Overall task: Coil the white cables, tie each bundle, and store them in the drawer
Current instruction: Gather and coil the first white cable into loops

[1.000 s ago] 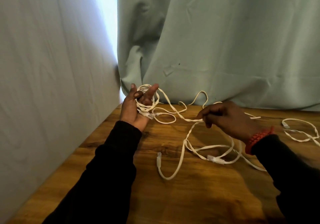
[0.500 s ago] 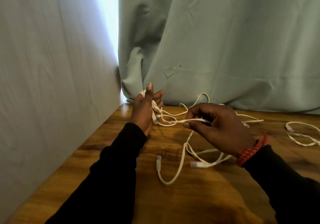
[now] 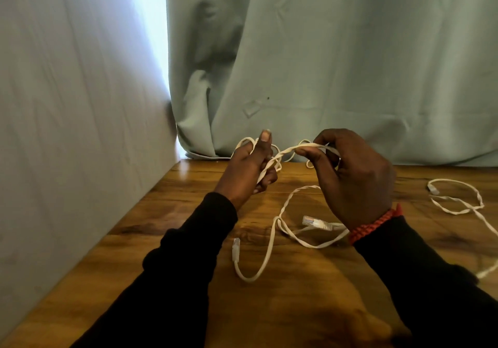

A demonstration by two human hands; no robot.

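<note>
My left hand is raised above the wooden table, thumb up, with loops of a flat white cable wound round its fingers. My right hand pinches the same cable just right of the left hand and holds a strand across to it. The loose remainder trails down onto the table, where a clear plug and a second plug lie. Another white cable lies loose at the far right. No drawer is in view.
A pale green curtain hangs behind the table's back edge. A cloth-covered wall borders the table on the left. A red braided bracelet sits on my right wrist.
My right hand has risen and moved left, bringing the cable strand up to the left hand. My left hand has closed its fingers round the loops. The loose cable has slid along the table.
</note>
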